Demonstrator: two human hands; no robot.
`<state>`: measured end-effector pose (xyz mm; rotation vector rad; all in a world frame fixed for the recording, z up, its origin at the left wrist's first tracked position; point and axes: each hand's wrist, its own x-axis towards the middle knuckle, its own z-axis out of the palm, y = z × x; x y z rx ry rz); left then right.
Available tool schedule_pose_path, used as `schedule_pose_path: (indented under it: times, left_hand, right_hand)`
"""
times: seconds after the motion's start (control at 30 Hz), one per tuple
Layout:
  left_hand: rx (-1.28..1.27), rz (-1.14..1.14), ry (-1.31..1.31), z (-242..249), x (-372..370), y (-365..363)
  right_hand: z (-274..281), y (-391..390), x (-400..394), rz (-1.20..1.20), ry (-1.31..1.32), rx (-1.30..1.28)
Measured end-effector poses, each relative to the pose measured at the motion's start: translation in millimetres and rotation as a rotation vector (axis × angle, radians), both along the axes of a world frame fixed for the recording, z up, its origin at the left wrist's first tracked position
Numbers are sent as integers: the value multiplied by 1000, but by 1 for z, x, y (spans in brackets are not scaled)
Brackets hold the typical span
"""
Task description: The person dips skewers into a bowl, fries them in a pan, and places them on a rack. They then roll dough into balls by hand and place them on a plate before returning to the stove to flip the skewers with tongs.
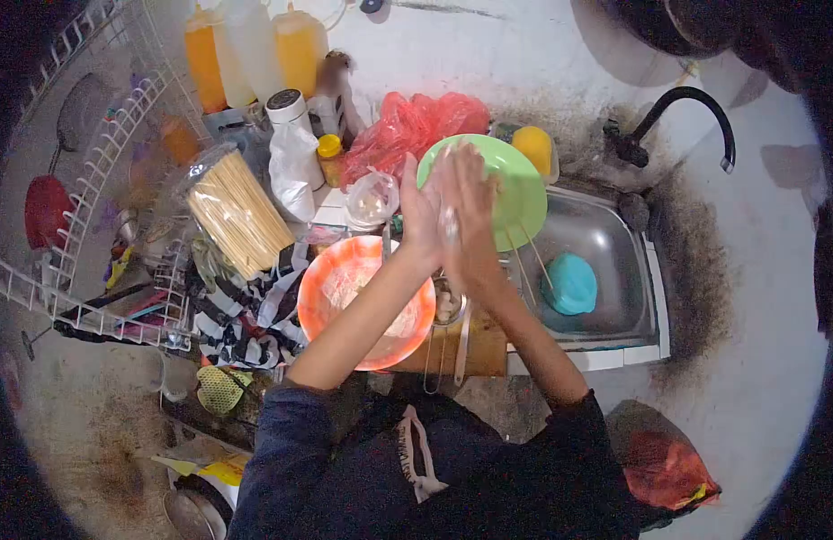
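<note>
While both palms press together above the counter, the biggest thing near them is the steel sink point(614, 306), just right of the hands, with a blue bowl point(571, 283) lying in it and a black tap point(695, 112) above its far corner. Behind the fingertips stands a green plate point(520, 193), tilted against the sink edge, thin skewers point(529, 252) leaning below it. Under the left forearm sits an orange bowl point(344, 288) holding pale powder. Left of the hands, well apart, a clear bag of bamboo sticks point(238, 216); beyond it a red plastic bag point(407, 126) and three squeeze bottles point(255, 45). Below the wrists a wooden board point(484, 351) carries metal tongs point(434, 346).

Left hand point(419, 216): fingers straight, flat against the other palm. Right hand point(475, 211): same, fingers extended upward. Something small and clear or whitish point(449, 225) shows between the palms; what it is cannot be told. Neither hand closes in a fist.
</note>
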<state>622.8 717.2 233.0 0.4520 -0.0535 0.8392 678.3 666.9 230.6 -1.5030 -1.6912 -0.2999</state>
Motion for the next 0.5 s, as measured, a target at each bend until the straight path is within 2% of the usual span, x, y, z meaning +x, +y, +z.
schedule_pose_path:
  times: [0.1, 0.17, 0.23, 0.27, 0.3, 0.33, 0.37, 0.43, 0.47, 0.5]
  left_hand:
    - [54, -61, 46, -5, 15, -7]
    - [8, -98, 233, -15, 24, -11]
    - [69, -49, 213, -17, 34, -4]
    - [-70, -2, 135, -11, 41, 8]
    - [-211, 50, 54, -6, 47, 19]
    - [-215, 53, 54, -11, 51, 32]
    - [-131, 80, 132, -19, 54, 45]
    - [-44, 106, 206, -26, 54, 55]
    - [-8, 120, 234, -26, 51, 55]
    - [28, 134, 261, -26, 49, 54]
  right_hand:
    - [-2, 13, 25, -265, -102, -9]
    - [0, 17, 29, -273, -77, -77]
    - [-2, 18, 27, -136, -8, -95]
    - [-8, 20, 31, -139, -7, -96]
    - [-18, 25, 39, -193, -141, -141]
    - [-26, 28, 45, -246, -273, -185]
    - [-28, 28, 50, -246, -273, -187]
    - [-31, 30, 61, -229, -47, -352]
    - [-36, 30, 65, -229, -48, -353]
    - [-41, 31, 69, -82, 71, -278]
